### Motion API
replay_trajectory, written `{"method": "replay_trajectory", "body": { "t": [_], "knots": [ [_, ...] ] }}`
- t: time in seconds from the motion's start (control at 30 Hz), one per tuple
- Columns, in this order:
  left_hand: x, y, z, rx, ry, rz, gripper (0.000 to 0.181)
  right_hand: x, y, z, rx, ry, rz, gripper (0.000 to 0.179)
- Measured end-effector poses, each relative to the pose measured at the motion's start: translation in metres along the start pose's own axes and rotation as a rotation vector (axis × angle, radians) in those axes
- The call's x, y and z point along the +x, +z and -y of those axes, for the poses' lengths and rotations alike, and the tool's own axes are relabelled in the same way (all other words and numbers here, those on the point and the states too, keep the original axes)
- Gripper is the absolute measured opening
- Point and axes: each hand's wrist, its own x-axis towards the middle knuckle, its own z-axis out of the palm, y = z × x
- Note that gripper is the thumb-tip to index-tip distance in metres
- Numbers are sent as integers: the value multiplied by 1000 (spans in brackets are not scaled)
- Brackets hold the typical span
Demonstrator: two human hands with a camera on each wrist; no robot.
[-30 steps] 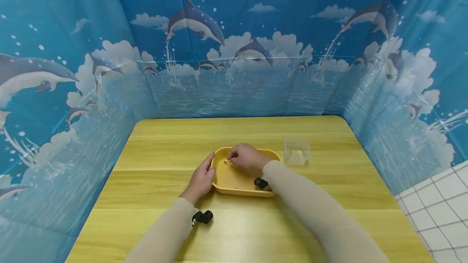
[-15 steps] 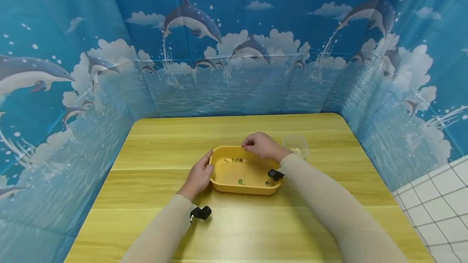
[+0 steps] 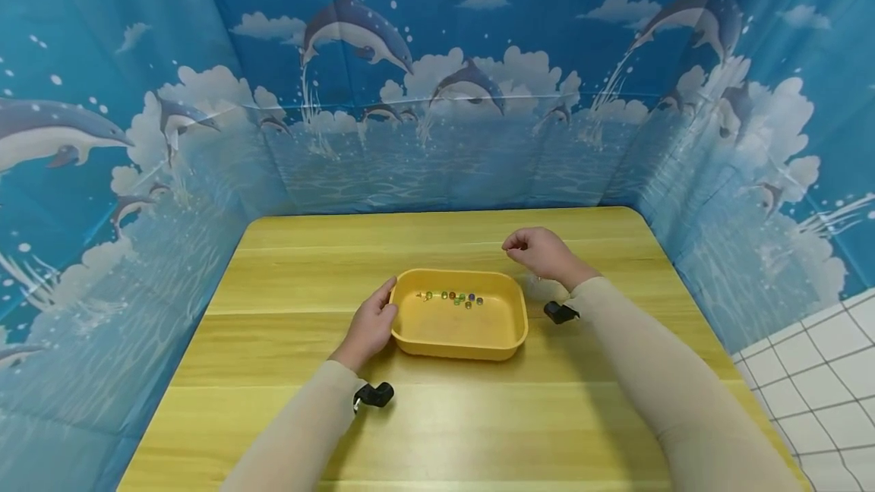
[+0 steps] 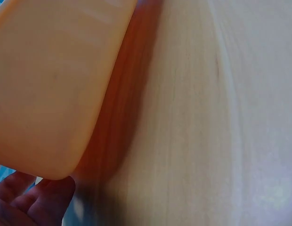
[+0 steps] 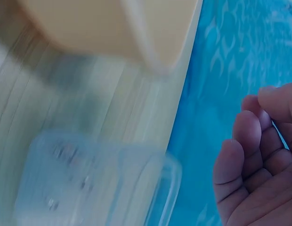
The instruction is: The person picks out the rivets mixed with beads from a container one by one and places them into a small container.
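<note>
A yellow tray (image 3: 451, 348) sits mid-table with a row of several small coloured glass beads (image 3: 461, 298) along its far side. At the left end of that row lies a tiny gold-coloured piece (image 3: 420, 295). My left hand (image 3: 369, 329) holds the tray's left end, its fingertips at a corner in the left wrist view. Beyond the tray's right end, my right hand (image 3: 543, 253) is raised with thumb and index fingertips together; I cannot tell what is between them. Below it stands a clear plastic box (image 5: 89, 179), partly hidden by the wrist in the head view, with several small shiny things inside.
The wood-grain table (image 3: 437, 424) runs up to a blue dolphin-print curtain (image 3: 437, 150) at the back and both sides. White tiles (image 3: 820, 386) show at the lower right. A small black camera (image 3: 374, 395) is strapped to the left wrist, another (image 3: 560, 313) to the right.
My right hand has risen out of the tray and moved right, over beside the clear box. Beads from the tray's near side have rolled to the far side. The left hand stays on the tray.
</note>
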Motion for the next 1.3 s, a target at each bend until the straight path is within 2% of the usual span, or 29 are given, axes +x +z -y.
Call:
{"method": "replay_trajectory", "body": {
  "t": [0.2,0.4,1.13,1.3],
  "knots": [
    [-1,-1,5,7,11,-3,59,-8,-12,-22,-9,54,-1,26],
    [-2,-2,6,18,34,-9,58,-10,-18,-33,-15,84,11,30],
    [-8,3,13,-22,24,-27,57,-10,-18,-53,-20,132,19,33],
    [-7,4,16,-33,40,-40,57,-10,-18,-56,-10,134,15,33]
  ]
}}
